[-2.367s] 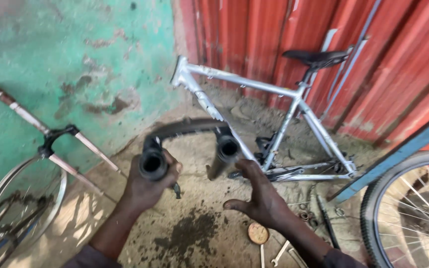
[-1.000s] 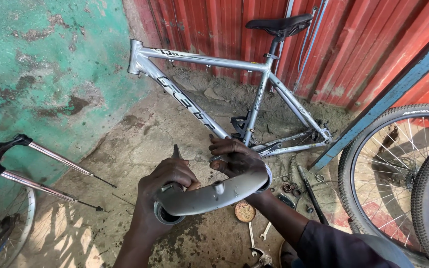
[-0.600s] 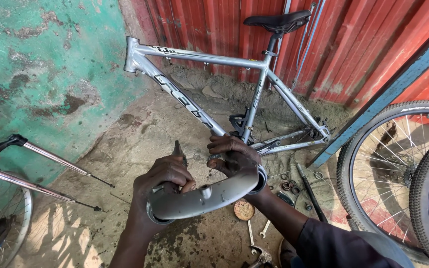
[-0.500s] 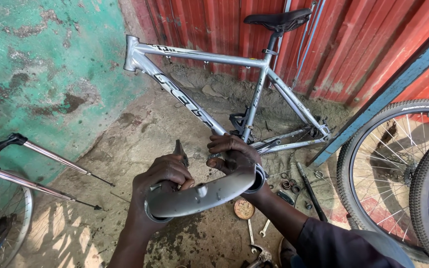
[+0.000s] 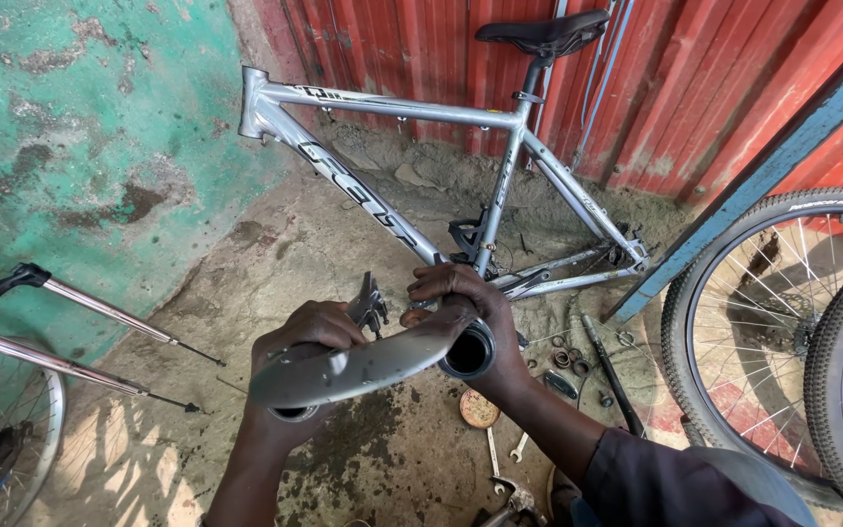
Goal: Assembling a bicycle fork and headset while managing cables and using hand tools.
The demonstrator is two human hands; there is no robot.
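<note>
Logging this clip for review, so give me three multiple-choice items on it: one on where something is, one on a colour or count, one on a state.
1. Where does the silver bicycle frame stand?
A. against the red corrugated wall
B. flat on the ground
C. hung from a hook

2. What colour is the wall at left?
A. white
B. green
C. yellow

3. How is the grey fork crown held?
A. by the left hand alone
B. it lies on the ground
C. by the left hand and the right hand, one at each end

Answers: 1 A, the frame is upright with its saddle against the red sheets; 2 B, worn green paint; 3 C, a hand grips each tube end.
</note>
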